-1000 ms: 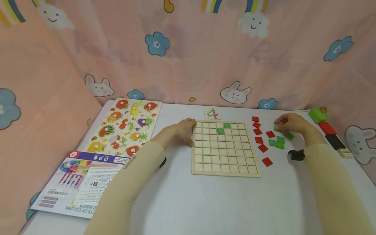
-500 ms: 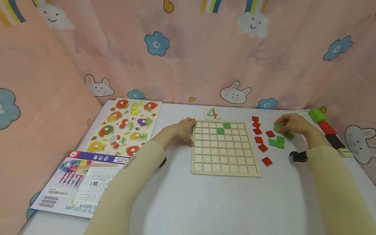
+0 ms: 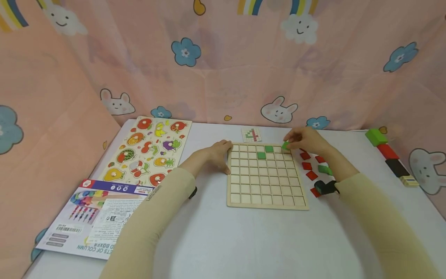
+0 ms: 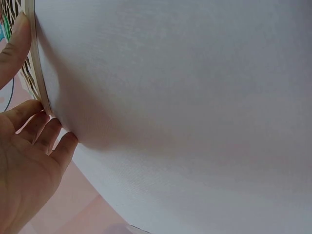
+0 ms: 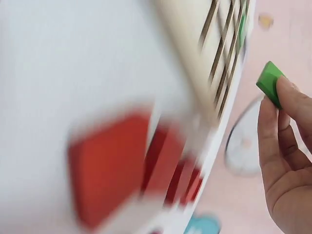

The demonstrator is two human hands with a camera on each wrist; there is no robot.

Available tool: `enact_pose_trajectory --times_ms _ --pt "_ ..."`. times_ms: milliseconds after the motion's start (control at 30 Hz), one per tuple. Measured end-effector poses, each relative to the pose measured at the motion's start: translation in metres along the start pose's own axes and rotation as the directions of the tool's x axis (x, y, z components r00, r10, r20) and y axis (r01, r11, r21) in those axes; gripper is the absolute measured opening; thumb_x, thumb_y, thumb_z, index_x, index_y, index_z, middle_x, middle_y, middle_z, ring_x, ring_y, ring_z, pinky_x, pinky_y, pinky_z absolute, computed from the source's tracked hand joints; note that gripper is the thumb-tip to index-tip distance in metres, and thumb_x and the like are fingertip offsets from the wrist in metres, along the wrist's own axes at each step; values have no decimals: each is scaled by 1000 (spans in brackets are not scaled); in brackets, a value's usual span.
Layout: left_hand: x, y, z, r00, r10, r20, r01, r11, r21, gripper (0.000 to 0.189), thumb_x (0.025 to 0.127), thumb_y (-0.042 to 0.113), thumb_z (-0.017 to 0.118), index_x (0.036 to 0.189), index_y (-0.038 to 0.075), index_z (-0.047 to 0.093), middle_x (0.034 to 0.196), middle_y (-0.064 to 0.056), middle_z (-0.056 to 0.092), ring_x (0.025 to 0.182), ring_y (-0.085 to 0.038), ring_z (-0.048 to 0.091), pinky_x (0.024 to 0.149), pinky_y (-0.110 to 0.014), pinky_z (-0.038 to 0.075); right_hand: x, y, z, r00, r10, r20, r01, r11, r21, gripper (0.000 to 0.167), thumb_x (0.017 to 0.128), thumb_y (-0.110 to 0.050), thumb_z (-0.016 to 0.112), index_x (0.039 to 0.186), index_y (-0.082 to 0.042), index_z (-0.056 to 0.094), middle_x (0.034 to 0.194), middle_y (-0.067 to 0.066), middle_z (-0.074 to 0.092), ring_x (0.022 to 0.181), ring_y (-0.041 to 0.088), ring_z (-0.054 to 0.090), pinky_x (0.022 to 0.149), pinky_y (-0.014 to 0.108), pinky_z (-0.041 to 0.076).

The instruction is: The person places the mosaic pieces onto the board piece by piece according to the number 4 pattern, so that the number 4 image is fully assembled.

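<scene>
At the far right corner of the grid board, the right hand pinches a green tile, tilted, between thumb and fingertip. Along the board's left edge, the left hand rests with thumb and fingers spread, touching the rim. Two other green tiles sit diagonally in the grid. Red tiles lie right of it on the white bench, and a small pattern card just beyond it.

Green tile, tilted, pinched by right hand near far-right corner of pale wooden grid board, board flat on tabletop, two green squares inset.
</scene>
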State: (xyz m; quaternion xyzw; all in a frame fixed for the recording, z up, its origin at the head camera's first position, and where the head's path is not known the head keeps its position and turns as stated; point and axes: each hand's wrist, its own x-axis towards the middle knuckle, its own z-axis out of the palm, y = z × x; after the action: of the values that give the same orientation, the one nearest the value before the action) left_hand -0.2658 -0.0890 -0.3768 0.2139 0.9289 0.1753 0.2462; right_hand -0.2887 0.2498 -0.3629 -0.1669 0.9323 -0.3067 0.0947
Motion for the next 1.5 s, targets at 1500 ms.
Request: enact_pose_trajectory --times_ms 1500 --pt "1 0 0 1000 -3 4 3 1000 21 104 77 29 85 157 7 22 166 -14 15 155 -33 16 129 -46 20 -60 88 -58 960 275 56 -266 955 -130 37 85 8 54 120 2 65 129 32 54 110 46 50 77 38 60"
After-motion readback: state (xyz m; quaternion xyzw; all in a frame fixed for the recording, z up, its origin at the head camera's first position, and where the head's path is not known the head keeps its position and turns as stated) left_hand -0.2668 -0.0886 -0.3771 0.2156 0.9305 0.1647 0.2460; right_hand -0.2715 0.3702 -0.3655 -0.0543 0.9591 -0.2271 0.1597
